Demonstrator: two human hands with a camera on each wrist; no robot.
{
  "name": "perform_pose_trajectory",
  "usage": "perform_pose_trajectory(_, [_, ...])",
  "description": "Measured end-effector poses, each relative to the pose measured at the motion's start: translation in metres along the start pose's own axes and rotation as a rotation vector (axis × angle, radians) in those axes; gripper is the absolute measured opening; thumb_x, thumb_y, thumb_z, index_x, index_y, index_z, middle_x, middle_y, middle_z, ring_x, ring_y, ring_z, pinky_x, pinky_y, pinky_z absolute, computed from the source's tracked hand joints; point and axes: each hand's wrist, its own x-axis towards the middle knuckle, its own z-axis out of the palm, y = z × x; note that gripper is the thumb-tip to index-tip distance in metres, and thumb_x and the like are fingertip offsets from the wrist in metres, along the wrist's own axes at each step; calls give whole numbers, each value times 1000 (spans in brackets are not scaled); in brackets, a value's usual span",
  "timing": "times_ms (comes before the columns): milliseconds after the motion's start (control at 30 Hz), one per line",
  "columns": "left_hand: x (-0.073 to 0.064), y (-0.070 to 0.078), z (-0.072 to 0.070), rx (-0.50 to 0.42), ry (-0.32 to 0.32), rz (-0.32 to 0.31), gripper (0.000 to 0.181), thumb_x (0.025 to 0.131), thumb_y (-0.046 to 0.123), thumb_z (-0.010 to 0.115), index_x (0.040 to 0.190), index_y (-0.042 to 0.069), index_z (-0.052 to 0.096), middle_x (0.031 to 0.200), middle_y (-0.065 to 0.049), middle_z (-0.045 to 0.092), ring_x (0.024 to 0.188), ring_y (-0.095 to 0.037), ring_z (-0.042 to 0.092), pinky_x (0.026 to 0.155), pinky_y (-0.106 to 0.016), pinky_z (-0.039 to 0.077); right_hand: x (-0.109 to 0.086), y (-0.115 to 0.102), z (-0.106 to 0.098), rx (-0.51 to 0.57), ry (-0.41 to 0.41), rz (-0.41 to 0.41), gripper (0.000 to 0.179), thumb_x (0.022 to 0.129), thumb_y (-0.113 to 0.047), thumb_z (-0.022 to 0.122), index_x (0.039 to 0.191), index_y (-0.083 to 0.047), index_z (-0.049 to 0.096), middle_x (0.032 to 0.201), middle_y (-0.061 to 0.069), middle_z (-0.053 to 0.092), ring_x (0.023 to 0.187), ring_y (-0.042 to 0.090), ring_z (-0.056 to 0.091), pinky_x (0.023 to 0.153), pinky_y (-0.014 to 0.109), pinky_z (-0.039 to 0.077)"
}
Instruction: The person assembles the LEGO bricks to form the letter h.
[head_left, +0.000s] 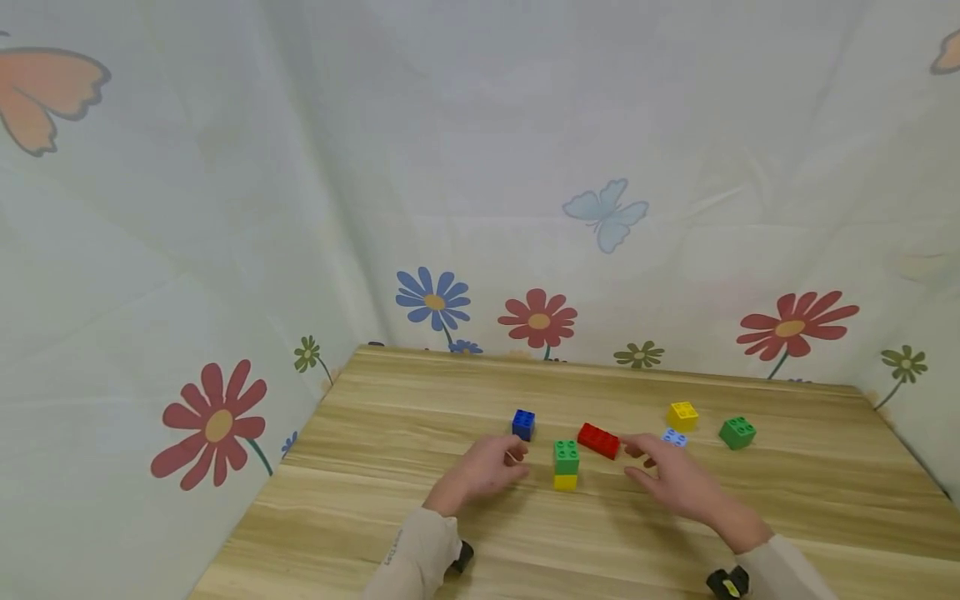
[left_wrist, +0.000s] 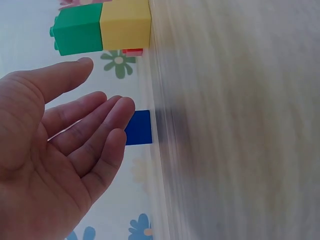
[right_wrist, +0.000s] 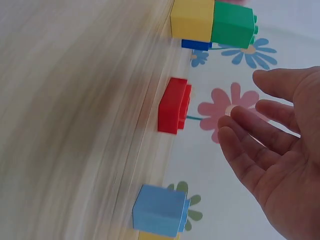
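A green block (head_left: pixel 566 457) is stacked on a yellow block (head_left: pixel 566 482) on the table, between the two hands. My left hand (head_left: pixel 486 467) hovers left of this stack with loosely bent fingers and holds nothing. Just beyond it stands a dark blue block (head_left: pixel 523 425), partly covered by the fingers in the left wrist view. On the other side, my right hand (head_left: pixel 678 479) is held above the table, its fingers parted and nothing in them. Near its fingertips lies a longer red block (head_left: pixel 598 441). Behind that hand a light blue block (head_left: pixel 674 437) is partly hidden.
Farther right are another yellow block (head_left: pixel 682 416) and another green block (head_left: pixel 738 432). The wooden table (head_left: pixel 420 392) ends at the back against a hanging cloth (head_left: pixel 465 167) printed with flowers and butterflies.
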Motion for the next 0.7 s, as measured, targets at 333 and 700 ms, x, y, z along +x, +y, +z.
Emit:
perform_pose_trajectory(333, [2,-2,-3,-14,33,-7,27,89,22,66,111,6,64,105,-5,65,89,-12,62,76,-28,50,-7,19,-13,-81,52,18,38,87,-11,68,122,-2,58,105,11,65,91,23,60,76,39,51])
perform_pose_trajectory(700, [8,0,-5,-27,44,-38,29,90,23,65,114,7,63,112,-5,62,93,-14,60,77,-30,50,-6,23,-19,-104,57,-38,35,87,-9,68,118,2,59,104,12,65,90,26,61,74,39,52])
